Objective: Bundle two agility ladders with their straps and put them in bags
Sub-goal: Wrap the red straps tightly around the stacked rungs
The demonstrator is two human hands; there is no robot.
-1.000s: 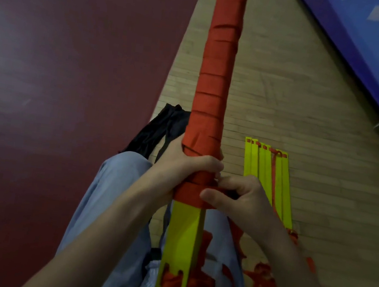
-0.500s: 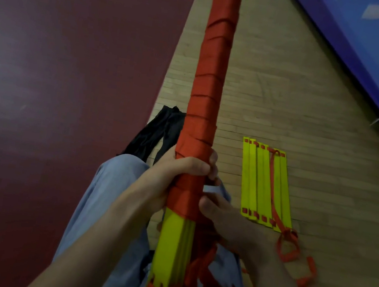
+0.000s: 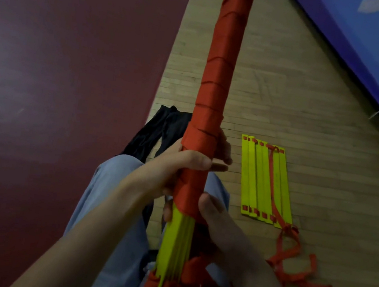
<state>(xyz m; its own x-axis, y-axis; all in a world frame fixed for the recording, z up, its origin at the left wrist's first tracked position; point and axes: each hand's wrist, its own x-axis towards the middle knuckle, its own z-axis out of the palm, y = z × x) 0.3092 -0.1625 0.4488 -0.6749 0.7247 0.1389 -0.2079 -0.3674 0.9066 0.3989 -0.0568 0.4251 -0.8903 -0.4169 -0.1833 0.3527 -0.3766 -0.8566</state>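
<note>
Left hand [image 3: 180, 166] curls tight round a bundle above the person's lap; right hand [image 3: 218, 226], just below, pinches its lowest red turn under the thumb. Beyond spreads the wooden floor [image 3: 289, 96]. That bundle, the first agility ladder [image 3: 218, 74], stands nearly upright, mostly wound in strap [image 3: 191, 192]. The second ladder [image 3: 254, 177] lies flat on the floor, unwrapped, near a crumpled black bag [image 3: 153, 133]. Each new turn likely wants to overlap the last, pulled snug, so the yellow rungs [image 3: 177, 237] cannot fan out.
</note>
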